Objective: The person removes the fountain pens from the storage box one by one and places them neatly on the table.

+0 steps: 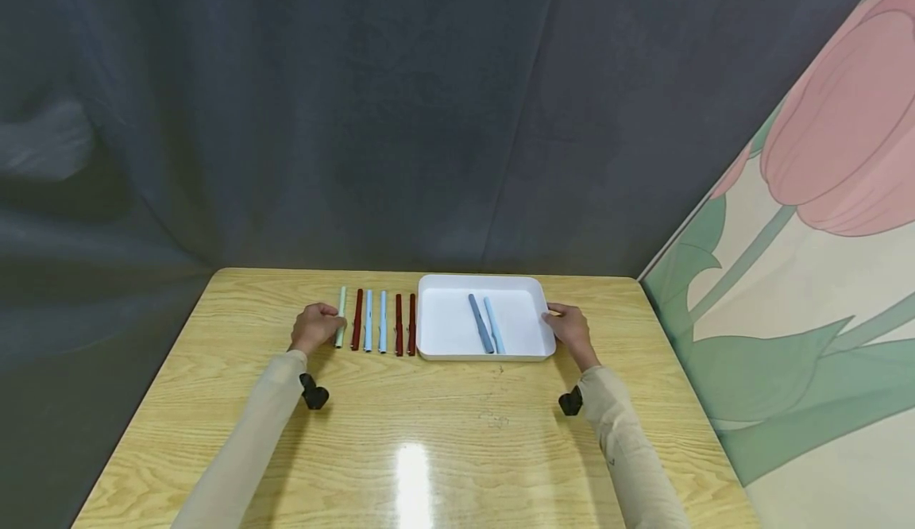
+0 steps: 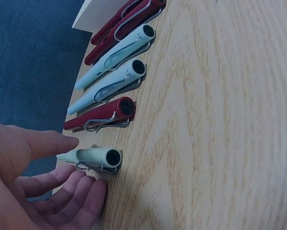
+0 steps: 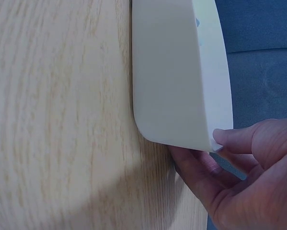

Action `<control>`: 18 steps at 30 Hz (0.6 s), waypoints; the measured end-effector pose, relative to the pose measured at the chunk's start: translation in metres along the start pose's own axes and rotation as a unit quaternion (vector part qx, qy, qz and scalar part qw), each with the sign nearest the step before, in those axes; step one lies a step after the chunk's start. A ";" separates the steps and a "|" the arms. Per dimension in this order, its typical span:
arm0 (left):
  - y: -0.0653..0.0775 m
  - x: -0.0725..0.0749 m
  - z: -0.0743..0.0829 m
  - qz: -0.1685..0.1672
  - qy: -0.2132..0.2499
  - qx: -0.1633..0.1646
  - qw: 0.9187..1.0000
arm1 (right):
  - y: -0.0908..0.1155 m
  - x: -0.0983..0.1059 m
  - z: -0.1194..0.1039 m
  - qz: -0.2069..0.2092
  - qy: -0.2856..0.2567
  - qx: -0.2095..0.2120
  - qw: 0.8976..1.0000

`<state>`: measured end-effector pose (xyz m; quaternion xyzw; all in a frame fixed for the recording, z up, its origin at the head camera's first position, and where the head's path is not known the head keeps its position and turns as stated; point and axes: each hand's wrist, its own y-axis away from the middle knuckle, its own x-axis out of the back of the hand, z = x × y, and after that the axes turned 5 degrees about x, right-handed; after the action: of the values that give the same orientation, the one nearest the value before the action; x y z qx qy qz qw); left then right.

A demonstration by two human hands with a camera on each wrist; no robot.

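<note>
A pale green pen [image 1: 340,306] lies on the table at the left end of a row of pens. My left hand [image 1: 315,328] has its thumb on one side and curled fingers on the other side of this pen; in the left wrist view the capped end [image 2: 105,156] with its wire clip points out past the fingertips. On the right, my right hand [image 1: 572,330] grips the side rim of a white tray [image 1: 436,346], thumb over the edge and fingers beneath. Inside the tray are a grey-blue pen [image 1: 480,324] and a light blue pen [image 1: 494,325].
Between the left hand and the tray lie a dark red pen [image 1: 357,319], two light blue pens [image 1: 382,322] and two more dark red pens [image 1: 411,324]. A dark curtain [image 1: 357,116] hangs behind the wooden table [image 1: 457,410]; a flower-painted wall [image 1: 822,275] stands at right.
</note>
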<state>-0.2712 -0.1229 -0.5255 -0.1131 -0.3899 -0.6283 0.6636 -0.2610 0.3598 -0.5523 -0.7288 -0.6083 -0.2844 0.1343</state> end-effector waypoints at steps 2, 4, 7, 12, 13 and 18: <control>0.000 0.000 0.000 0.002 0.000 -0.001 1.000 | -0.001 0.000 0.000 0.000 -0.003 -0.001 1.000; 0.000 0.000 0.000 0.001 0.003 -0.002 1.000 | -0.001 0.000 0.000 -0.002 -0.005 -0.001 1.000; 0.000 0.001 0.000 0.000 0.006 -0.005 1.000 | -0.001 0.001 -0.001 -0.001 -0.005 -0.005 1.000; 0.001 0.001 0.001 0.004 0.012 -0.012 1.000 | 0.000 0.001 -0.002 -0.001 -0.002 -0.014 1.000; 0.001 0.001 0.001 0.006 0.016 -0.013 1.000 | 0.000 0.000 -0.001 -0.001 -0.001 -0.014 1.000; 0.001 -0.001 0.003 0.024 0.032 -0.028 0.999 | 0.000 0.000 -0.001 0.001 0.001 -0.010 1.000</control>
<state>-0.2715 -0.1199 -0.5237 -0.1206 -0.3483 -0.6262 0.6870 -0.2610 0.3591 -0.5519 -0.7303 -0.6048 -0.2907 0.1277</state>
